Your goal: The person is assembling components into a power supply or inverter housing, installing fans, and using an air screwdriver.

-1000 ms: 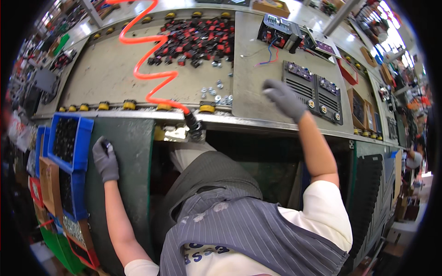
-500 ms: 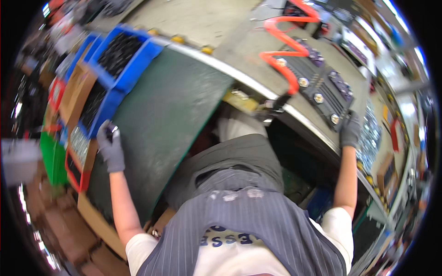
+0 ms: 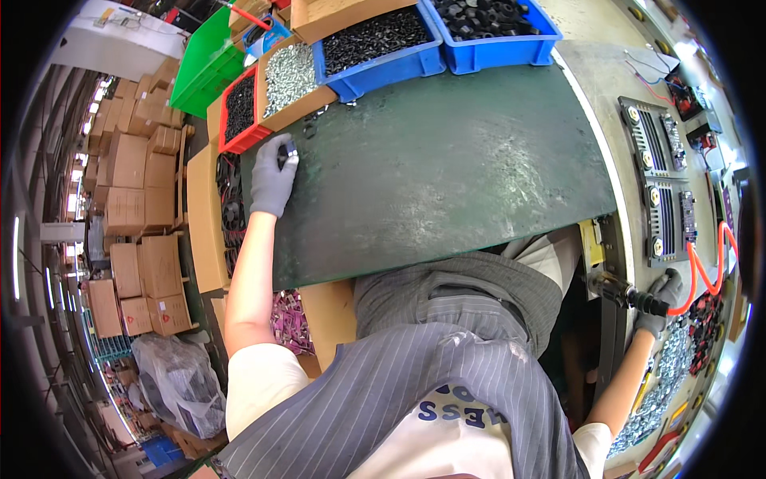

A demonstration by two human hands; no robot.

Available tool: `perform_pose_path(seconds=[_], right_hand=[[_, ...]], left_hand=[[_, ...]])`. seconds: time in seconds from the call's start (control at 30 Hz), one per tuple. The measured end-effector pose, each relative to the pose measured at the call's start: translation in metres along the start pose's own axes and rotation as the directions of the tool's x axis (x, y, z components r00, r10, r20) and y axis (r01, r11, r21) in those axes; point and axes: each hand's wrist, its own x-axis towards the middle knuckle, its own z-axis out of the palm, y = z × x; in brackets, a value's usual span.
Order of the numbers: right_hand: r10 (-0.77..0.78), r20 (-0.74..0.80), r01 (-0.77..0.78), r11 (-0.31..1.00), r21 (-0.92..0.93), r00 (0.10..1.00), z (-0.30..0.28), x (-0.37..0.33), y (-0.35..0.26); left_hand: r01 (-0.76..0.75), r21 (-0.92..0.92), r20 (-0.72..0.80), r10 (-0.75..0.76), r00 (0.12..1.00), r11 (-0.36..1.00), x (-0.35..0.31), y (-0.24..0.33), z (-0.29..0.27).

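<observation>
My left hand (image 3: 274,174), in a grey glove, is closed on a small dark piece (image 3: 288,150) with a shiny face, pinched between thumb and fingers. It is above the dark green table (image 3: 431,176), close to the red bin. My right hand (image 3: 661,302), also gloved, is at the right bench, partly hidden by a black air screwdriver (image 3: 626,294) on a coiled orange hose (image 3: 692,275). Whether the fingers grip the tool cannot be made out. Just beyond that hand lie two black finned plates (image 3: 664,219) with round metal fittings and circuit boards.
Blue bins (image 3: 503,52) of black parts line the table's far edge, beside a cardboard box of silver screws (image 3: 289,76) and a red bin (image 3: 242,112). Silver screws (image 3: 658,391) are heaped on the right bench. Stacked cartons (image 3: 132,172) stand at left.
The view has turned left, bringing the bins to the top and the finned plates to the right. My right hand has come back from the plate; my left still holds the small piece.
</observation>
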Motion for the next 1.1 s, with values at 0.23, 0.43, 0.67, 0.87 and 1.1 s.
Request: perform_pose_path(seconds=[0.23, 0.43, 0.67, 0.87, 1.1], right_hand=[[0.116, 0.129, -0.119, 0.993, 0.016, 0.985, -0.01, 0.018, -0.025], [0.118, 0.034, -0.12, 0.99, 0.079, 0.992, -0.01, 0.0, -0.009], [0.194, 0.088, -0.208, 0.96, 0.189, 0.977, -0.011, -0.04, 0.023], [0.393, 0.156, -0.416, 0.895, 0.162, 0.906, -0.032, -0.066, 0.032], [0.352, 0.081, -0.359, 0.929, 0.091, 0.932, -0.049, -0.079, 0.04]], left_hand=[[-0.005, 0.119, 0.166, -0.014, 0.986, 0.993, 0.024, 0.008, -0.01], [-0.122, 0.407, 0.014, 0.127, 0.992, 0.905, 0.055, 0.036, -0.038], [-0.396, 0.135, -0.039, 0.404, 0.914, 0.909, 0.19, 0.096, -0.021], [-0.294, 0.21, 0.383, 0.198, 0.902, 0.932, 0.277, 0.127, 0.032], [-0.363, 0.348, 0.538, 0.132, 0.832, 0.864, 0.279, 0.124, 0.058]])
